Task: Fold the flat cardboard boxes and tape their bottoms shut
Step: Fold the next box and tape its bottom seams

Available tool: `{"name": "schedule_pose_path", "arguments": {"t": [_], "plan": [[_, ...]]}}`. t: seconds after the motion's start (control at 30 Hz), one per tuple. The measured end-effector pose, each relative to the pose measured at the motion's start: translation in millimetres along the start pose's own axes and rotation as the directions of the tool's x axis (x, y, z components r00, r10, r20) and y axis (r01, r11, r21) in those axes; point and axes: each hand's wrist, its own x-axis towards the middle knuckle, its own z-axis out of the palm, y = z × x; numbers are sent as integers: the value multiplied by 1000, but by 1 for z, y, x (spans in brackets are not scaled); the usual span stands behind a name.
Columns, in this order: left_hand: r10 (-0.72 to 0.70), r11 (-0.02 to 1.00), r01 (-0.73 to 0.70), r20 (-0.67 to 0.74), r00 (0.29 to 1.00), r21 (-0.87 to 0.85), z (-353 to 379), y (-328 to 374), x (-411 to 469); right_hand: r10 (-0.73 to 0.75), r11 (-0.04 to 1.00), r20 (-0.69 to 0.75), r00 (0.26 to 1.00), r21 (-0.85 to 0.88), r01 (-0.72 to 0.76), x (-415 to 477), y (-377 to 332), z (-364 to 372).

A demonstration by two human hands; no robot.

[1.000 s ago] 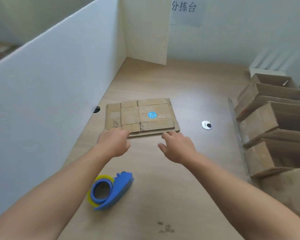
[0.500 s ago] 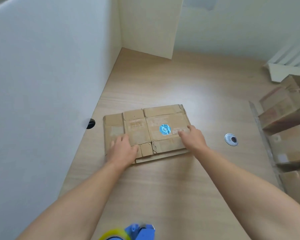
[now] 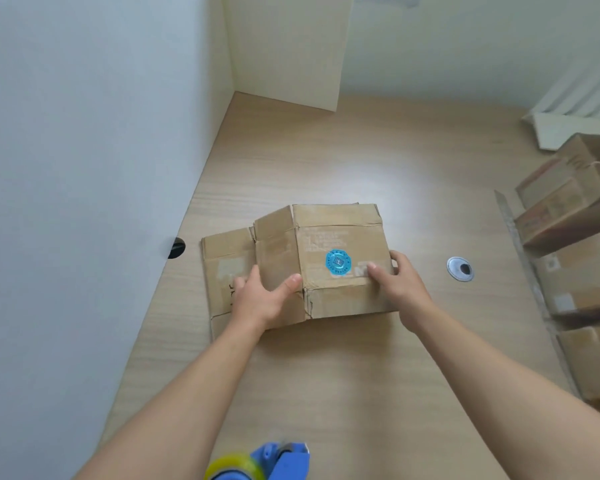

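step: we're taking the top flat box (image 3: 340, 233) off the pile to pop it open. No tape on it yet, so by our read we're early on this box.
box location: mid table (image 3: 326, 375), just in front of us. It lies on a second flat box (image 3: 222, 268) that pokes out at the left. Its blue sticker (image 3: 338, 262) faces up.
left hand (image 3: 260, 299): pinching the box's near-left panel, thumb on top, fingers curled round the left edge.
right hand (image 3: 400, 282): gripping the right edge, thumb on the top face, fingers wrapped over the side.
box state: left panel looks kinked up along a crease. We can't tell how far the box is off the lower one.
how to do it well: we'd take only the top sheet and push the opposite edges toward each other so the tube squares up. Then turn it bottom up and fold short flaps before long ones.
watch: creases look worn and a tear shows by the front fold, so go easy there.
tape dispenser (image 3: 281, 460): at the table's near edge between our forearms, untouched and handy for the seam.
done pile: folded boxes (image 3: 575, 271) stacked at right, well apart.
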Motion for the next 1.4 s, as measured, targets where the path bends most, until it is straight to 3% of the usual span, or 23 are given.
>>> {"name": "schedule_pose_path", "arguments": {"t": [0.13,0.2,0.33,0.47,0.6,0.73,0.93,1.03,1.17,1.4], "plan": [[160,976,-150,49,986,-158,-2,7,-42,-96,982,79,992,171,81,-43,5,-21],[281,940,-244,138,950,-237,-5,5,-69,-145,964,93,985,238,120,-73,8,-40],[454,891,-428,317,833,-151,0,-12,-128,-206,949,129,970,269,166,-136,29,-92],[532,844,-521,320,784,-125,20,-44,-193,-277,956,205,939,158,247,-197,68,-128],[548,836,-520,203,812,-177,43,-67,-247,-302,953,238,923,85,290,-247,115,-144],[582,810,-575,46,812,-110,56,-80,-285,-354,935,206,912,45,352,-277,150,-149],[543,840,-542,26,840,-33,63,-94,-319,-449,870,290,845,-73,488,-289,158,-157],[464,882,-464,-22,886,-84,60,-93,-326,-435,876,314,844,-68,477,-290,153,-154],[349,917,-371,-153,925,-148,59,-83,-322,-393,909,215,894,-52,413,-288,146,-141],[376,922,-367,-58,925,126,45,-65,-299,-309,943,234,922,-49,329,-279,135,-130]]}}
